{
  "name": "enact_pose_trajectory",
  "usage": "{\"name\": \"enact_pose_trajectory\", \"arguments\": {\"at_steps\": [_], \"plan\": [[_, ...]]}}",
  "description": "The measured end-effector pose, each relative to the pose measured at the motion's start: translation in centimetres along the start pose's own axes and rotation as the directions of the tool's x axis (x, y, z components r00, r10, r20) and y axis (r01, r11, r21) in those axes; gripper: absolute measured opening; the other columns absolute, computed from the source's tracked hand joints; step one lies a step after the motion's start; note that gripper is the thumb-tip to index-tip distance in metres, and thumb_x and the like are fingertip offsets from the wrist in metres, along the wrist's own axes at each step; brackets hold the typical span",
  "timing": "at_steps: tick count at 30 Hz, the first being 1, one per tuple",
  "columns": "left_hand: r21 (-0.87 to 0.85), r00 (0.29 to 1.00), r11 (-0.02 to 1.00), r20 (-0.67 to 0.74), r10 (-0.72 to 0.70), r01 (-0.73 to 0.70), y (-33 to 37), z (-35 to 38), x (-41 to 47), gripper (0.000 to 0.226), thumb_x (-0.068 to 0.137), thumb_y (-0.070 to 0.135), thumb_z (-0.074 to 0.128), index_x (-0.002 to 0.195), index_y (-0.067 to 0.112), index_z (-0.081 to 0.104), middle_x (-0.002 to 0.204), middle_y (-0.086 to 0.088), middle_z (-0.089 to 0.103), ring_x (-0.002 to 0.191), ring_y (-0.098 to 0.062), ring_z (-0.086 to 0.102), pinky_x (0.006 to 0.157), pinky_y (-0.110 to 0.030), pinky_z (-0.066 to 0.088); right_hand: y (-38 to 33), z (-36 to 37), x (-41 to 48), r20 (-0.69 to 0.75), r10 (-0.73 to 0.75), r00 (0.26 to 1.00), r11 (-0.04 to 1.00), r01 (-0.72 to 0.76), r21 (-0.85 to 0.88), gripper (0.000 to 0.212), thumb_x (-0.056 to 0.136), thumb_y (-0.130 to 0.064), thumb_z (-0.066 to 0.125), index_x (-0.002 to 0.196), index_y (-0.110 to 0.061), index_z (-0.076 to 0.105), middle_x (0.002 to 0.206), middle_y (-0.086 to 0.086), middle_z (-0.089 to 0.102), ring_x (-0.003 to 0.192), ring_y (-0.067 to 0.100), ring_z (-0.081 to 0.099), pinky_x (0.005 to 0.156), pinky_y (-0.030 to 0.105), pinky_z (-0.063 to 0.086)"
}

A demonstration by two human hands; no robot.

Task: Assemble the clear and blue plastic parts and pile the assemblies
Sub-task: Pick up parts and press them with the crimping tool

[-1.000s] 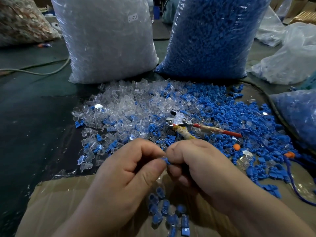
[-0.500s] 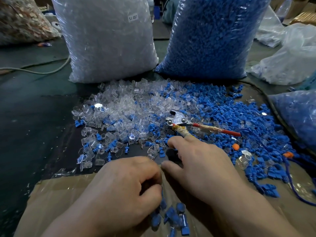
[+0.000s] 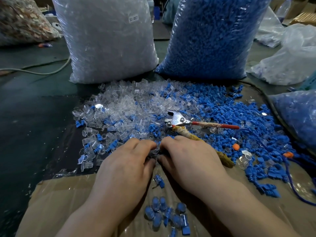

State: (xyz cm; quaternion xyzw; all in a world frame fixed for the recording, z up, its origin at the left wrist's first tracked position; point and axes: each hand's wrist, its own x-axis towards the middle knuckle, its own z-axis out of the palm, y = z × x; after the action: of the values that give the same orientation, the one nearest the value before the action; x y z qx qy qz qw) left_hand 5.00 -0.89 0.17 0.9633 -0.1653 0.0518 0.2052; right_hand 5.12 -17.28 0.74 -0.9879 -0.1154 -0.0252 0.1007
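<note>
Loose clear parts [image 3: 119,108] and loose blue parts [image 3: 227,117] lie spread over the surface ahead of me. My left hand [image 3: 126,165] and my right hand [image 3: 189,159] reach to the near edge of that spread, fingers curled down, fingertips almost meeting. My left fingers and thumb close on a clear part [image 3: 154,150] that shows between the hands. What my right fingers hold is hidden. A small pile of assemblies [image 3: 167,216] lies on the cardboard [image 3: 68,194] between my wrists, with a single assembly [image 3: 159,181] just ahead of it.
Metal pliers [image 3: 179,120] with a red handle lie on the parts just beyond my right hand. A big bag of clear parts [image 3: 109,40] and a big bag of blue parts [image 3: 210,36] stand behind. Another blue-filled bag [image 3: 297,113] lies at the right.
A second ago both hands held a part together near me. My left hand lowered to the assembly pile, then both hands moved forward into the loose parts.
</note>
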Motion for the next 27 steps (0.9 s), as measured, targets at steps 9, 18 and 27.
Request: {"name": "enact_pose_trajectory", "arguments": {"at_steps": [9,18,27], "plan": [[-0.273,0.986,0.954,-0.074,-0.152,0.126,-1.2,0.8,-0.3,0.025,0.085,0.041,0.064,0.106,0.048,0.054,0.082,0.021,0.06,0.079,0.001,0.058,0.065,-0.017,0.041,-0.1,-0.1,-0.1,-0.032,0.015,0.999,1.0,-0.015,0.014,0.017,0.096,-0.036,0.04,0.108,-0.034,0.052,0.092,-0.008,0.058,0.082,0.02,0.06,0.053,0.032,0.032],[-0.584,0.943,0.789,-0.115,-0.312,0.19,-1.2,0.2,-0.2,0.014,0.083,0.041,0.064,0.093,0.049,0.067,0.092,0.028,0.068,0.085,0.007,0.064,0.068,-0.021,0.048,0.0,-0.5,-0.6,-0.224,0.156,0.962,0.894,-0.041,0.447,0.01,0.093,-0.037,0.06,0.103,-0.034,0.06,0.084,-0.015,0.063,0.082,0.003,0.056,0.071,0.026,0.048],[-0.847,0.938,0.496,0.013,-0.345,0.194,-1.3,0.2,-0.4,0.022,0.088,0.014,0.072,0.089,0.035,0.073,0.081,0.0,0.077,0.073,-0.014,0.075,0.062,-0.026,0.059,-0.2,-0.6,-1.2,-0.152,0.219,0.964,0.704,-0.048,0.709,0.026,0.086,-0.035,0.069,0.102,-0.047,0.053,0.093,-0.021,0.062,0.076,0.005,0.063,0.064,0.026,0.054]]}}
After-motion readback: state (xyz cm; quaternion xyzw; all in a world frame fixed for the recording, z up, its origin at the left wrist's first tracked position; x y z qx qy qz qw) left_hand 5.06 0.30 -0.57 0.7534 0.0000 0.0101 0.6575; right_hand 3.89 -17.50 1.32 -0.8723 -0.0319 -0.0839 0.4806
